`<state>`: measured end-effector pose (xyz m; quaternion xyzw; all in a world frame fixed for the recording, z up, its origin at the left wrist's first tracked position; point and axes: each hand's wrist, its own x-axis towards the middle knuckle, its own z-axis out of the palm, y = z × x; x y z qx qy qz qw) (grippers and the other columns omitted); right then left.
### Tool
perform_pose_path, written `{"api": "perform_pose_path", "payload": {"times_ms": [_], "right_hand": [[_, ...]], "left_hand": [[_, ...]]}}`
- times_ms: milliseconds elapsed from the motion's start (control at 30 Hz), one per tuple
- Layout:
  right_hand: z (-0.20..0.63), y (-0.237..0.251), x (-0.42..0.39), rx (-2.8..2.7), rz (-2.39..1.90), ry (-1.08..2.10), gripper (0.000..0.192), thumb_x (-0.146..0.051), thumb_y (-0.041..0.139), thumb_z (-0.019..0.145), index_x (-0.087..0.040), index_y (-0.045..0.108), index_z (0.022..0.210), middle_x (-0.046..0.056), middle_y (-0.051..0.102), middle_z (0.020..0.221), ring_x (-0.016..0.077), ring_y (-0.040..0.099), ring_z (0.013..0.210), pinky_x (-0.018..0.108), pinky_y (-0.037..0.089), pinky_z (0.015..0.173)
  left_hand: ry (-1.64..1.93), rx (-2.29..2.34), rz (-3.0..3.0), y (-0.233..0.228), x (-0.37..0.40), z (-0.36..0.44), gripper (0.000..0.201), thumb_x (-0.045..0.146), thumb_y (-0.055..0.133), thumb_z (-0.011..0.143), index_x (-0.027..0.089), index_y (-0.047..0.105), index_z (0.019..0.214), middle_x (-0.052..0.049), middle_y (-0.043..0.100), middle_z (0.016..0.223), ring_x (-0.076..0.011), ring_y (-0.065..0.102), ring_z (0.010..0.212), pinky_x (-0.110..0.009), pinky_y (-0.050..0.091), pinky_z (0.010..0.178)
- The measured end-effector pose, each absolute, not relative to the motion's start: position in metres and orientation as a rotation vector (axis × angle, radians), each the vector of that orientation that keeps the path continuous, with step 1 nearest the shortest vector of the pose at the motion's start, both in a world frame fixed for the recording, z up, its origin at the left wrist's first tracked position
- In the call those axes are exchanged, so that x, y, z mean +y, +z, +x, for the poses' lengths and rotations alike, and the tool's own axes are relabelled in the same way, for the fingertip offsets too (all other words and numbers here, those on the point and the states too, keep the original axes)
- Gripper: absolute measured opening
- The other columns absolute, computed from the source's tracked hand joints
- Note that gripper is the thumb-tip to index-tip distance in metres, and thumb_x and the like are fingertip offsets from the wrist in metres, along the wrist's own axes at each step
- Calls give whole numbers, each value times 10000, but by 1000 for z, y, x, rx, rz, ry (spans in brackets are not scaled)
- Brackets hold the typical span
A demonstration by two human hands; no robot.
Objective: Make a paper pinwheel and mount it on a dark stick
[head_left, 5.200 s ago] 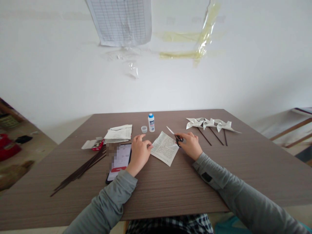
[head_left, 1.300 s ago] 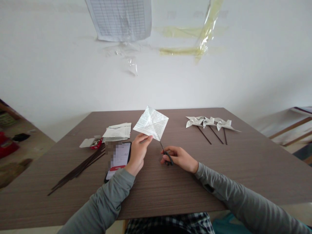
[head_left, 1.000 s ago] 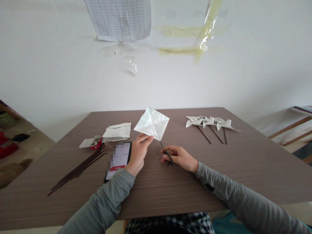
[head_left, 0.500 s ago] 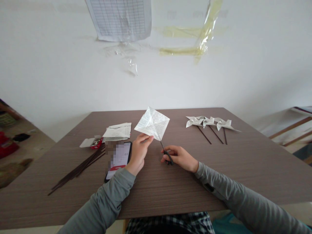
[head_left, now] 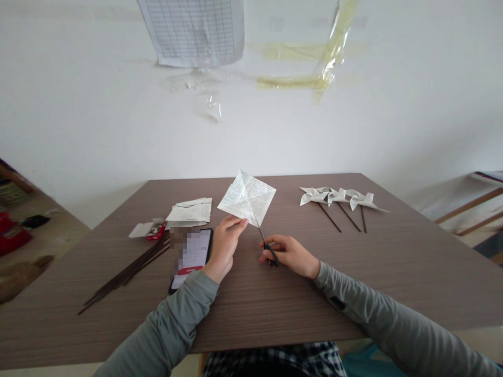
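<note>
A: Where's the paper?

B: Held up above the desk, tilted like a diamond. The left hand pinches its lower corner between thumb and fingers.

A: And the right hand?

B: Wrapped around the scissors, fingers through the dark handles. The blades point up and meet the paper's bottom edge, just beside the left fingertips.

A: What else is there?

B: A phone lies by the left wrist, dark sticks further left, folded sheets behind, and three pinwheels well off to the right.
</note>
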<state>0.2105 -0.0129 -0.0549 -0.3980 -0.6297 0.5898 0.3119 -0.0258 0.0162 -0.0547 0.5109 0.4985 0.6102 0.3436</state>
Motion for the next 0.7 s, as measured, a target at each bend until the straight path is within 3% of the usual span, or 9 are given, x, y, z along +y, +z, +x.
{"api": "perform_pose_path", "payload": {"times_ms": [333, 700], "right_hand": [[212, -67, -6, -1696, -1008, 1577, 815, -897, 1025, 841, -218, 836, 1249, 147, 966, 1075, 351, 896, 1015, 526, 738, 972], [211, -63, -8, -1699, -1015, 1549, 767, -867, 1025, 854, -212, 829, 1202, 128, 972, 1029, 314, 894, 947, 476, 733, 925]], "left_hand": [[1606, 1248, 1304, -51, 14, -23, 273, 541, 1003, 797, 284, 914, 771, -77, 923, 1012, -344, 850, 1125, -485, 635, 1120], [1604, 1245, 1281, -50, 14, -22, 267, 539, 1002, 771, 285, 919, 761, -81, 924, 1011, -345, 837, 1125, -484, 621, 1120]]}}
